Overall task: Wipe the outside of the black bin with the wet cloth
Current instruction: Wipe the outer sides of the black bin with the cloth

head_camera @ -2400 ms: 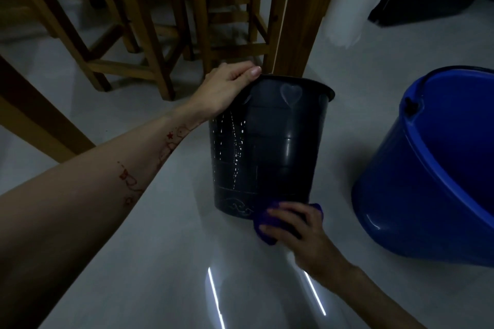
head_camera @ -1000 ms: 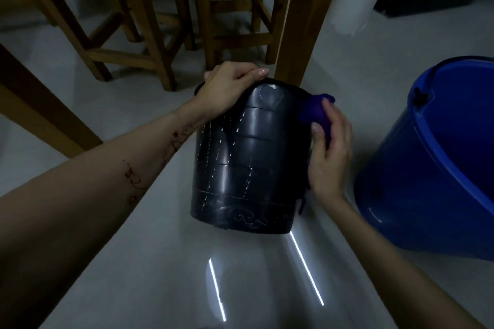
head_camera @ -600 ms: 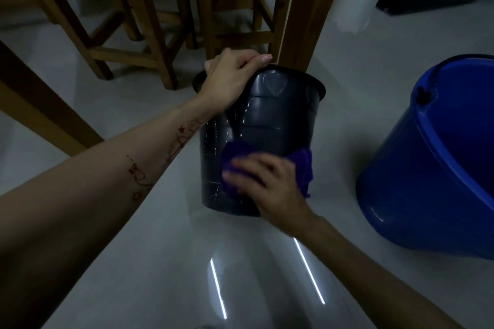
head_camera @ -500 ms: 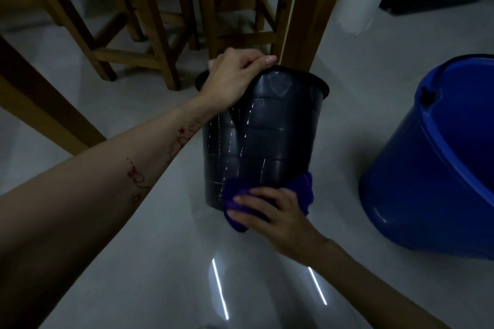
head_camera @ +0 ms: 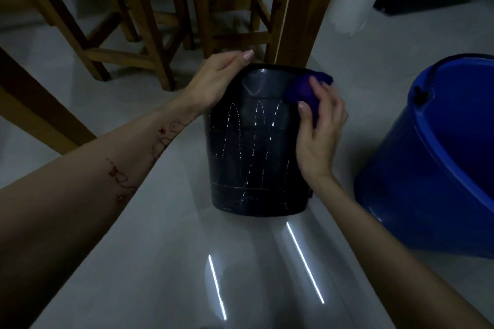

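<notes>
Cloth [head_camera: 304, 89] half-hidden — right hand [head_camera: 319, 128] covers it.

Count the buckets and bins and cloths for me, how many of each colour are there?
Black bin: 1
Blue bucket: 1
Purple cloth: 1
Total: 3

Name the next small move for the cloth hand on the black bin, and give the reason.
Probably drag the purple cloth straight down the black bin. The right hand presses it just under the rim at the bin's right side, the left hand steadies the rim, and the wall below shows only streaks.
</notes>
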Demonstrator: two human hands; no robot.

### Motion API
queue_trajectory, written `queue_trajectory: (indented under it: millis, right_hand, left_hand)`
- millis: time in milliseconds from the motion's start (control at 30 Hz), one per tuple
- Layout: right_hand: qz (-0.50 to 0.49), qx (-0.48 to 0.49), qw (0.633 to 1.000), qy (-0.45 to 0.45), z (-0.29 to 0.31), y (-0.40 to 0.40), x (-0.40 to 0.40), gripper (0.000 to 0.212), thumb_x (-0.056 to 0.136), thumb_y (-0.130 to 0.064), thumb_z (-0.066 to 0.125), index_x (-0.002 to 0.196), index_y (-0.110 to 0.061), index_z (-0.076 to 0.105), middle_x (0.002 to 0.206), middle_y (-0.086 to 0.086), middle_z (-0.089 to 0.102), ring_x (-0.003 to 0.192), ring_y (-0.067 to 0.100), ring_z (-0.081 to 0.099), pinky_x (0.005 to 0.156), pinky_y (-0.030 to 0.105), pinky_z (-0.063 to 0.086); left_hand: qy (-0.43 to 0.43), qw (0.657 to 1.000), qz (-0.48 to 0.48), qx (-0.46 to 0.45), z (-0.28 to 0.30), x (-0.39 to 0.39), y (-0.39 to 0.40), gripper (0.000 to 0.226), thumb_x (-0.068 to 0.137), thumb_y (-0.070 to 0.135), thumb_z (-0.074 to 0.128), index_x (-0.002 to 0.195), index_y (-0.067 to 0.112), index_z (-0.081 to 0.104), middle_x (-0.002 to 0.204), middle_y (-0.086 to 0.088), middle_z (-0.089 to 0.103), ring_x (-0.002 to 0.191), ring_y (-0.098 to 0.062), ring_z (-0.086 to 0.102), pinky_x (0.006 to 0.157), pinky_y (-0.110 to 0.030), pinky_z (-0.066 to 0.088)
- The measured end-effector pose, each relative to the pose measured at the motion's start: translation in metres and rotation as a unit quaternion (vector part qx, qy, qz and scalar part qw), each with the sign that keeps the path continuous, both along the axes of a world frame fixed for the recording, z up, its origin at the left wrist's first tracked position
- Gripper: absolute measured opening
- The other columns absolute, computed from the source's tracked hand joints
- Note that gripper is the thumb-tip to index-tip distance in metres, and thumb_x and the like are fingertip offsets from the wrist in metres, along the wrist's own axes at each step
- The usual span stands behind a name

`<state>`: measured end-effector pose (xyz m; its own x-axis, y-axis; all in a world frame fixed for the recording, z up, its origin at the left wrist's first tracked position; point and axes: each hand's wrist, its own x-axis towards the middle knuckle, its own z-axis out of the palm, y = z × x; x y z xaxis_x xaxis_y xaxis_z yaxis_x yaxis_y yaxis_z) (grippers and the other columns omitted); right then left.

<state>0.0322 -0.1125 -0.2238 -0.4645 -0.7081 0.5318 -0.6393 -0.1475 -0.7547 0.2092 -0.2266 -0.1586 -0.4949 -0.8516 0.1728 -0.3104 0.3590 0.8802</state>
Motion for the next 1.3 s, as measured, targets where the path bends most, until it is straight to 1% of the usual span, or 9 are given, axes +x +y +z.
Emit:
queue_trajectory:
  millis: [200,367,467,533,667,800,900,1067,1300]
  right_hand:
    - [0.116,-0.075,0.952,0.274,-0.023,0.026,0.021,0.029,0.097,-0.022,0.059,0.125,-0.018,0.066,0.131,0.004,0.059,0.116,0.026,0.045,0.102,0.031,0.034]
    - [0.223,-0.064,0.908,0.349,-0.084,0.087,0.021,0.039,0.091,-0.019,0.071,0.127,-0.025,0.058,0.135,-0.006,0.051,0.119,0.021,0.046,0.090,0.039,0.042]
    - [0.313,-0.027,0.844,0.435,-0.107,0.120,0.006,0.051,0.084,-0.014,0.076,0.128,-0.024,0.054,0.138,-0.004,0.047,0.122,0.023,0.046,0.093,0.041,0.042]
    - [0.297,-0.020,0.855,0.424,-0.095,0.127,-0.004,0.037,0.094,-0.017,0.064,0.128,-0.024,0.052,0.137,0.001,0.047,0.121,0.026,0.045,0.093,0.042,0.042]
    - [0.118,-0.047,0.960,0.251,-0.038,0.090,-0.018,0.035,0.098,-0.016,0.053,0.133,-0.014,0.048,0.137,0.020,0.046,0.119,0.031,0.041,0.112,0.019,0.029]
    - [0.036,-0.012,0.985,0.169,-0.016,0.034,-0.023,0.041,0.101,-0.021,0.048,0.142,-0.018,0.045,0.148,0.016,0.040,0.126,0.029,0.038,0.111,0.032,0.033]
    - [0.065,-0.027,0.974,0.214,-0.024,0.033,-0.012,0.038,0.099,-0.015,0.054,0.137,-0.017,0.052,0.147,0.016,0.044,0.121,0.032,0.041,0.111,0.025,0.028]
    - [0.192,-0.046,0.915,0.351,-0.068,0.080,-0.007,0.060,0.087,0.004,0.070,0.137,-0.023,0.052,0.147,0.003,0.044,0.124,0.030,0.042,0.105,0.042,0.040]
    - [0.291,-0.027,0.830,0.476,-0.090,0.117,-0.027,0.044,0.098,-0.007,0.050,0.139,-0.025,0.045,0.147,0.003,0.040,0.128,0.029,0.039,0.090,0.048,0.051]
  left_hand:
    - [0.017,1.000,0.002,0.005,0.001,0.001,-0.001,0.040,0.105,0.035,0.043,0.106,0.003,0.067,0.091,0.008,0.071,0.084,-0.002,0.067,0.075,-0.018,0.049]
    - [0.029,1.000,-0.008,0.008,0.004,0.006,0.001,0.045,0.105,0.037,0.042,0.112,-0.002,0.065,0.106,-0.017,0.072,0.095,-0.022,0.069,0.084,-0.027,0.054]
    - [0.024,1.000,-0.010,-0.001,0.008,0.008,0.001,0.043,0.104,0.038,0.044,0.099,0.003,0.066,0.095,-0.012,0.072,0.088,-0.020,0.069,0.081,-0.027,0.054]
    - [0.016,1.000,-0.010,-0.003,0.008,0.010,0.001,0.034,0.104,0.036,0.045,0.083,0.018,0.063,0.080,0.008,0.067,0.076,-0.003,0.064,0.069,-0.014,0.049]
    - [0.037,0.999,0.008,-0.002,0.004,0.009,0.001,0.031,0.103,0.036,0.048,0.079,0.019,0.060,0.072,0.015,0.062,0.072,0.001,0.060,0.067,-0.013,0.046]
    - [0.040,0.999,-0.003,0.012,0.003,0.005,0.002,0.030,0.103,0.033,0.050,0.076,0.024,0.058,0.068,0.015,0.061,0.067,0.002,0.057,0.063,-0.010,0.043]
    - [0.051,0.999,-0.003,0.020,0.000,0.006,0.002,0.028,0.103,0.030,0.049,0.079,0.022,0.059,0.073,0.012,0.060,0.069,0.000,0.058,0.066,-0.012,0.044]
    - [0.073,0.997,0.002,0.020,-0.005,0.009,0.004,0.027,0.104,0.029,0.048,0.086,0.013,0.061,0.081,0.003,0.061,0.075,-0.005,0.059,0.070,-0.015,0.046]
    - [0.068,0.997,-0.005,0.022,0.001,0.010,0.006,0.028,0.103,0.029,0.050,0.079,0.017,0.058,0.072,0.011,0.058,0.068,-0.001,0.056,0.065,-0.013,0.043]
